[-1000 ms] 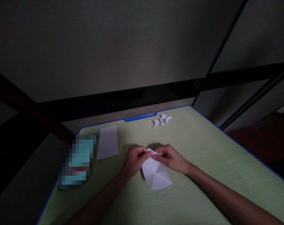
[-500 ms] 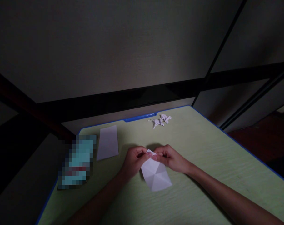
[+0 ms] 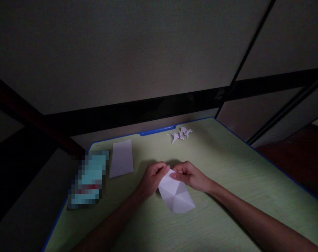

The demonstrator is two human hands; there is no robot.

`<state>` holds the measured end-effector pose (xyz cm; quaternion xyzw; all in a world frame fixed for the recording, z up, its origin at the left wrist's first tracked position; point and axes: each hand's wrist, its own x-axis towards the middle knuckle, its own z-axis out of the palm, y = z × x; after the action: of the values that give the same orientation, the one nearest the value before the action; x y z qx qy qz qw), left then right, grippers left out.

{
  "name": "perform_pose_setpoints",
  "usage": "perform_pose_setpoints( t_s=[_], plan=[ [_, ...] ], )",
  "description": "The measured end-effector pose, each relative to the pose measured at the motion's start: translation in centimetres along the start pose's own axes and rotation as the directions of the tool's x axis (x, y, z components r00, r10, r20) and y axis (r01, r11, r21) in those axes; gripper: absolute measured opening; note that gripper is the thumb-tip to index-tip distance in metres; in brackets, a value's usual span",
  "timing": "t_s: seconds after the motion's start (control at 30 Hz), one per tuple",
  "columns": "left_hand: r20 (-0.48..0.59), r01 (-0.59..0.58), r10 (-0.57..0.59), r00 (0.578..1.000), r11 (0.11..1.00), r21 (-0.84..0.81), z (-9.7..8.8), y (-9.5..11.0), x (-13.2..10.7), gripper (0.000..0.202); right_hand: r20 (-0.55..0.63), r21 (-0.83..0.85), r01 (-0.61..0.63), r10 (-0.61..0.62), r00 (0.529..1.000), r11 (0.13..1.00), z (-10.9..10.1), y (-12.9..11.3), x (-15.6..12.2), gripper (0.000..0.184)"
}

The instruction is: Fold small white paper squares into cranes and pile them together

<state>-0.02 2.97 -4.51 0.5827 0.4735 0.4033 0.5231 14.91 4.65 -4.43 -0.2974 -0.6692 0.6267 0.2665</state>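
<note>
A sheet of white paper point(image 3: 175, 197) with crossing fold creases hangs between my two hands, its lower part fanning out toward me. My left hand point(image 3: 154, 176) pinches its upper left edge between thumb and fingers. On the other side, my right hand point(image 3: 188, 176) grips the top of the sheet, thumb lying flat over it. The fingertips behind the paper are partly hidden. Beyond my hands, small folded white paper figures point(image 3: 177, 136) lie close together near the table's far edge.
The light green table point(image 3: 227, 168) has a blue rim and a blue pen groove point(image 3: 159, 130) at the back. A stack of white paper point(image 3: 122, 157) lies to the left, beside a pixelated turquoise object point(image 3: 89, 178). A panelled cabinet point(image 3: 138, 52) stands right behind the table.
My left thumb has slid up toward the paper's top corner, away from my right thumb. The sheet's lower end has swung slightly to the right.
</note>
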Motion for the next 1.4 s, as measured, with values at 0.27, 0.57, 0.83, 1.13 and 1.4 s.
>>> perform_pose_setpoints(
  t_s=[0.27,0.57,0.83,1.13,1.4],
  plan=[
    [0.099,0.056,-0.058,0.993,0.998,0.024,-0.9,-0.4,-0.1,0.032,-0.192,0.057,-0.014,0.025,0.981,0.998,0.1,0.0,0.3,0.033],
    [0.138,0.087,-0.092,0.986,0.995,0.040,-0.8,-0.1,-0.1,0.031,-0.167,0.042,-0.042,0.049,0.985,0.998,0.0,0.3,0.4,0.030],
    [-0.220,-0.021,0.025,0.975,1.000,0.022,-1.4,0.0,-0.2,0.029,-0.191,0.184,-0.013,0.049,0.980,0.983,-0.2,-0.2,0.6,0.026],
    [-0.079,0.134,-0.135,0.988,0.991,-0.013,-1.3,0.6,-0.4,0.013,-0.578,0.356,0.214,0.035,0.815,0.910,-0.8,0.4,0.8,0.043],
    [-0.178,0.052,-0.053,0.983,0.999,-0.010,-1.4,0.5,-0.3,0.023,-0.494,0.359,0.186,0.017,0.870,0.915,-1.0,0.3,0.7,0.041]
  ],
)
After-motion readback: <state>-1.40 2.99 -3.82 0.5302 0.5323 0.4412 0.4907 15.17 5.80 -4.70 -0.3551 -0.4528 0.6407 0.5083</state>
